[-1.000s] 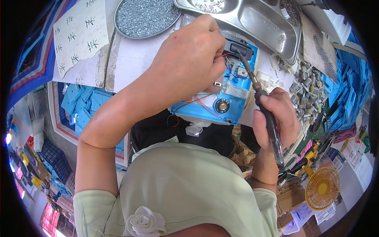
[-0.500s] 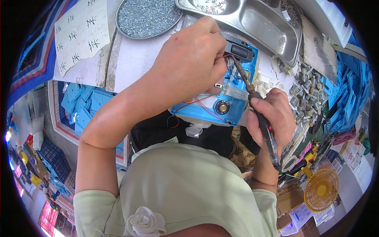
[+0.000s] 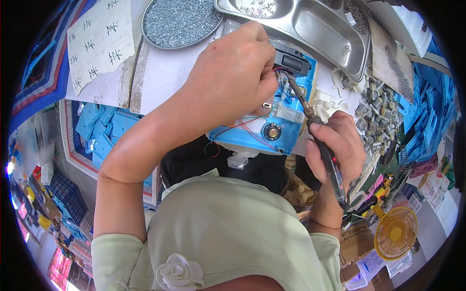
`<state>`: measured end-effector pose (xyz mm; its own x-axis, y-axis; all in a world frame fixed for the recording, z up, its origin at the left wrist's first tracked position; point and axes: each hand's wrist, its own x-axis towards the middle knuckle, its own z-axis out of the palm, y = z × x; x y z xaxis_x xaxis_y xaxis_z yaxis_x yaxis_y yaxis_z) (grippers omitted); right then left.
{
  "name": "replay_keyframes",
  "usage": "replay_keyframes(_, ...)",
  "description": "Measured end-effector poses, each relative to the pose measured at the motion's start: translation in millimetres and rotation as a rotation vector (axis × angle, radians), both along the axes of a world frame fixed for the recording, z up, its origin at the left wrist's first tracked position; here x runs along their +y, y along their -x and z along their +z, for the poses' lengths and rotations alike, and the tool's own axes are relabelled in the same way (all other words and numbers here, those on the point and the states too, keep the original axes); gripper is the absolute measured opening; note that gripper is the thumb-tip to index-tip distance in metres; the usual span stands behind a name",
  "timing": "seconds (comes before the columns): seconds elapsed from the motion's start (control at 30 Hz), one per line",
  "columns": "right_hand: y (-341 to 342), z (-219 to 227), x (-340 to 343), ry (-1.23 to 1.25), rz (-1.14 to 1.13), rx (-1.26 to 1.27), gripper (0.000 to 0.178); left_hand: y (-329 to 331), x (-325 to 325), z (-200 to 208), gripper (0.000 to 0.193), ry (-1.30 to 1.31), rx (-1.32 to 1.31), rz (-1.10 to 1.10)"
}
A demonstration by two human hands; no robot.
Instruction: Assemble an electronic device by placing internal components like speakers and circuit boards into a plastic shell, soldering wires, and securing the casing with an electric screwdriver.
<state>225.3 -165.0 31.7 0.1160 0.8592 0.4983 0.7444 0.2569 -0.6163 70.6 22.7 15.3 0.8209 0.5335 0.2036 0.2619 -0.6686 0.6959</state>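
One blue casing (image 3: pixel 272 128), one soldering iron (image 3: pixel 320 140), one round screw dish (image 3: pixel 180 22), one steel tray (image 3: pixel 315 24), one yellow fan (image 3: pixel 395 233), possibly dozens of small motors (image 3: pixel 376 104).

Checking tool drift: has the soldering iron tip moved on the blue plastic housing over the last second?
Yes. The soldering iron in the right hand has swung its tip up and left along the blue plastic housing, toward the black block.
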Motion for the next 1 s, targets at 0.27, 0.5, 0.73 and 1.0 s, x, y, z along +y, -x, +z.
replay_keyframes(0.27,-4,-2,4,-0.003,0.0,-0.004,0.035,0,0,0,0.011,0.02,-0.008,-0.008)
replay_keyframes(0.5,-4,-3,12,-0.005,0.02,-0.002,0.035,-1,0,-2,0.013,-0.002,-0.029,0.013)
replay_keyframes(0.73,-4,-1,14,0.0,0.029,-0.007,0.034,-2,0,-4,0.014,-0.018,-0.045,0.024)
replay_keyframes(1.0,-6,-1,14,0.009,0.037,0.0,0.033,-3,0,-3,0.015,-0.023,-0.025,0.024)
